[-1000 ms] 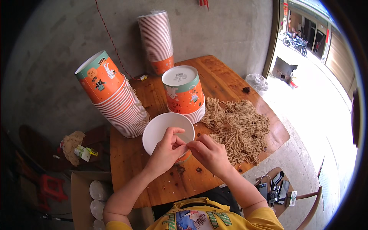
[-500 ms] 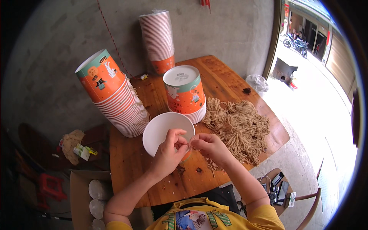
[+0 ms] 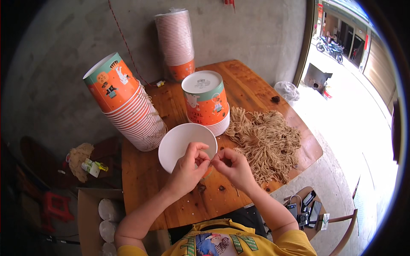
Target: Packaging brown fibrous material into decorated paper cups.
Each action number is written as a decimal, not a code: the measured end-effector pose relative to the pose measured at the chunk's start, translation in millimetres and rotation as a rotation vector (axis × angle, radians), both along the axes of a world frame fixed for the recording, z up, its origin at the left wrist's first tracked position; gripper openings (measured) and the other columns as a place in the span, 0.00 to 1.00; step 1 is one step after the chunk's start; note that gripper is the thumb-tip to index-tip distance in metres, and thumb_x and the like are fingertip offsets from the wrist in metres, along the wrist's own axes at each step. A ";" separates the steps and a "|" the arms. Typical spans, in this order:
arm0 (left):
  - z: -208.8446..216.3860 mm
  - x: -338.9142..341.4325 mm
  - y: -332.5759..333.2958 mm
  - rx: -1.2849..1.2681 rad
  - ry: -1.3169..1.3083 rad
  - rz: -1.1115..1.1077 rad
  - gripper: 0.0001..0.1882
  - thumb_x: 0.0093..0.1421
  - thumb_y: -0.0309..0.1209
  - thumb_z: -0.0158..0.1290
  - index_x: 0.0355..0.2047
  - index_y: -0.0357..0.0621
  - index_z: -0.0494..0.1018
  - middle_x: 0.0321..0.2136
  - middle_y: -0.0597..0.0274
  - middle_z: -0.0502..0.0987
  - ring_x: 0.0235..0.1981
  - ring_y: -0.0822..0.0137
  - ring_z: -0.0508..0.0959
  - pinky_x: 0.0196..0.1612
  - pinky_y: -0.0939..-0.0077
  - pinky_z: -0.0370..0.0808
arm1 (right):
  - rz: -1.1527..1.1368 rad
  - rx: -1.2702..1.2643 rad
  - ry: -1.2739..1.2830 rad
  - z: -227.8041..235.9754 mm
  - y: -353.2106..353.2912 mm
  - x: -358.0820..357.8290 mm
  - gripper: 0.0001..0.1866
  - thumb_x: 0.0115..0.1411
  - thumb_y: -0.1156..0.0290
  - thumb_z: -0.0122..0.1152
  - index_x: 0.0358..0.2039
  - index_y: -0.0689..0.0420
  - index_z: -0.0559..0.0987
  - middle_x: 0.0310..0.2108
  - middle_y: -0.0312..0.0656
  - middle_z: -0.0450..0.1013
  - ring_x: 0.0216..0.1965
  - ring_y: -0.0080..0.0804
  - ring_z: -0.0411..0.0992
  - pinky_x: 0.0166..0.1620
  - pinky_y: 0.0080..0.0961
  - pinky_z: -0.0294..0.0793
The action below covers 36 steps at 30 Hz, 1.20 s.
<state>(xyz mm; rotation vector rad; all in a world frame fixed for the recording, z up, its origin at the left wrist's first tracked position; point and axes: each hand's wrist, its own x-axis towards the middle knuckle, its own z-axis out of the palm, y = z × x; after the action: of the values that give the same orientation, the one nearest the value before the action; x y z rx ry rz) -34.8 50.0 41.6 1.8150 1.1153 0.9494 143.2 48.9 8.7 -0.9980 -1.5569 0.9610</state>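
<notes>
Cardboard box with pale rolls in it sits on the floor off the table's left edge, and a red stool stands farther left. On the table's left edge leans a tilted stack of orange paper bowls, its base turned up toward me. Just right of that stack, near the front edge, the white paper bowl lies open-side up. My left hand is curled over its near rim, thumb and fingers pinched together on something too thin for me to make out. My right hand meets it fingertip to fingertip, pinched the same way; whether a strand runs between them I cannot tell. Behind the bowl, mid-table, stands a short upside-down stack of bowls, and at the back edge a tall wrapped stack. Toward the right edge spreads a heap of tan string, close beside my right hand.
</notes>
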 end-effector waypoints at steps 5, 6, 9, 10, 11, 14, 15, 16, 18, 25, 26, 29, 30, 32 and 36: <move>-0.5 0.8 -1.2 0.044 0.006 -0.019 0.19 0.61 0.20 0.52 0.51 0.40 0.61 0.32 0.63 0.76 0.35 0.73 0.75 0.44 0.75 0.72 | 0.320 -0.704 0.595 -7.3 8.7 16.6 0.10 0.63 0.61 0.59 0.36 0.55 0.77 0.24 0.23 0.67 0.19 0.09 0.54 0.22 0.11 0.52; -0.2 0.7 -0.6 0.046 0.005 -0.020 0.19 0.61 0.20 0.52 0.51 0.40 0.61 0.32 0.63 0.76 0.35 0.73 0.75 0.44 0.75 0.72 | 0.320 -0.703 0.594 -6.9 6.4 16.9 0.10 0.63 0.61 0.59 0.36 0.55 0.77 0.24 0.23 0.67 0.19 0.09 0.54 0.22 0.11 0.52; -0.5 -0.1 -0.1 0.029 -0.001 -0.020 0.19 0.61 0.20 0.52 0.51 0.40 0.61 0.32 0.63 0.76 0.35 0.73 0.75 0.44 0.75 0.72 | 0.149 -0.454 0.360 -5.5 -1.6 9.1 0.11 0.63 0.63 0.59 0.37 0.57 0.78 0.24 0.24 0.67 0.22 0.11 0.58 0.25 0.12 0.57; 1.0 0.5 -0.1 0.026 0.002 -0.021 0.19 0.60 0.20 0.52 0.51 0.40 0.61 0.32 0.63 0.76 0.36 0.73 0.75 0.44 0.75 0.72 | 0.096 -0.262 0.296 -9.6 -1.9 3.5 0.09 0.62 0.66 0.60 0.37 0.58 0.78 0.24 0.25 0.66 0.22 0.12 0.59 0.25 0.13 0.60; 1.9 1.0 -0.2 0.023 0.005 -0.022 0.19 0.60 0.20 0.52 0.51 0.40 0.61 0.32 0.63 0.76 0.36 0.73 0.75 0.44 0.75 0.72 | 0.044 -0.070 0.231 -10.0 -2.4 0.6 0.07 0.61 0.69 0.62 0.36 0.59 0.78 0.24 0.26 0.66 0.22 0.13 0.61 0.26 0.14 0.62; -0.9 -0.3 0.7 0.030 0.041 -0.027 0.20 0.60 0.19 0.52 0.52 0.40 0.61 0.32 0.64 0.74 0.35 0.73 0.74 0.43 0.75 0.72 | -0.023 -0.005 -0.003 -0.7 -5.7 2.1 0.05 0.60 0.74 0.64 0.33 0.61 0.78 0.28 0.31 0.69 0.28 0.13 0.66 0.32 0.14 0.66; -0.3 -0.5 -0.1 0.031 0.042 -0.025 0.20 0.60 0.19 0.52 0.52 0.40 0.61 0.32 0.64 0.74 0.35 0.73 0.74 0.43 0.75 0.72 | -0.044 0.023 -0.046 -0.2 -5.6 0.9 0.05 0.60 0.73 0.64 0.33 0.61 0.78 0.29 0.32 0.70 0.28 0.14 0.65 0.32 0.15 0.66; 0.6 0.3 -1.4 0.035 0.054 -0.056 0.21 0.60 0.19 0.52 0.53 0.40 0.61 0.32 0.64 0.74 0.35 0.73 0.74 0.43 0.76 0.72 | -0.045 0.024 -0.046 -2.5 -5.0 0.9 0.05 0.60 0.73 0.64 0.33 0.61 0.78 0.29 0.32 0.70 0.28 0.14 0.65 0.32 0.15 0.66; 1.5 1.5 -1.9 0.041 0.066 -0.086 0.22 0.60 0.19 0.52 0.54 0.41 0.61 0.32 0.64 0.73 0.34 0.73 0.74 0.42 0.76 0.73 | -0.048 0.035 0.026 -9.2 -3.0 0.8 0.06 0.61 0.73 0.62 0.33 0.63 0.78 0.28 0.36 0.71 0.25 0.17 0.65 0.29 0.18 0.67; -2.0 -1.6 -1.0 0.107 0.093 -0.040 0.20 0.60 0.18 0.51 0.52 0.40 0.62 0.30 0.63 0.72 0.32 0.72 0.74 0.38 0.75 0.74 | -0.045 0.003 0.101 -20.2 -3.0 4.0 0.07 0.62 0.71 0.62 0.34 0.63 0.77 0.27 0.34 0.71 0.26 0.16 0.66 0.31 0.17 0.67; -1.8 -1.6 -1.2 0.062 0.093 -0.027 0.19 0.60 0.19 0.52 0.52 0.40 0.63 0.32 0.64 0.72 0.34 0.74 0.73 0.41 0.77 0.73 | -0.020 -0.066 0.125 -24.0 -2.6 6.1 0.07 0.63 0.71 0.61 0.34 0.62 0.77 0.27 0.31 0.70 0.27 0.14 0.65 0.31 0.15 0.65; -2.4 -2.2 -0.5 0.015 0.058 -0.010 0.18 0.60 0.20 0.52 0.51 0.40 0.64 0.32 0.64 0.72 0.34 0.74 0.73 0.40 0.77 0.73 | 0.008 -0.161 0.141 -20.9 -6.3 8.5 0.07 0.64 0.69 0.60 0.35 0.59 0.77 0.28 0.27 0.69 0.28 0.11 0.63 0.31 0.13 0.63; -2.9 -2.8 -0.1 0.015 0.058 -0.008 0.18 0.60 0.20 0.52 0.51 0.40 0.64 0.32 0.64 0.72 0.34 0.74 0.73 0.40 0.77 0.73 | 0.009 -0.187 0.133 -18.6 -8.0 8.6 0.07 0.65 0.69 0.60 0.35 0.59 0.76 0.27 0.26 0.69 0.27 0.10 0.62 0.30 0.12 0.62; -3.9 -3.6 0.7 0.040 0.067 -0.012 0.18 0.60 0.20 0.52 0.51 0.40 0.64 0.32 0.65 0.72 0.34 0.75 0.73 0.40 0.78 0.72 | -0.003 -0.184 0.149 -17.3 -9.3 8.5 0.08 0.64 0.69 0.60 0.35 0.60 0.76 0.26 0.27 0.69 0.27 0.12 0.63 0.30 0.13 0.63; -3.5 -2.8 0.5 0.041 0.065 -0.014 0.18 0.60 0.20 0.52 0.51 0.40 0.64 0.32 0.65 0.72 0.34 0.75 0.73 0.41 0.77 0.72 | -0.024 -0.155 0.226 -21.2 -9.2 7.6 0.08 0.65 0.69 0.59 0.34 0.62 0.75 0.24 0.28 0.68 0.26 0.12 0.62 0.30 0.14 0.64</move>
<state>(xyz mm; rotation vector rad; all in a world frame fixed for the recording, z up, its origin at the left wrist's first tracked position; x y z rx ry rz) -37.7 50.5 38.1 1.8962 1.1286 0.9174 150.9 39.6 -12.5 -0.9754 -1.2959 1.1496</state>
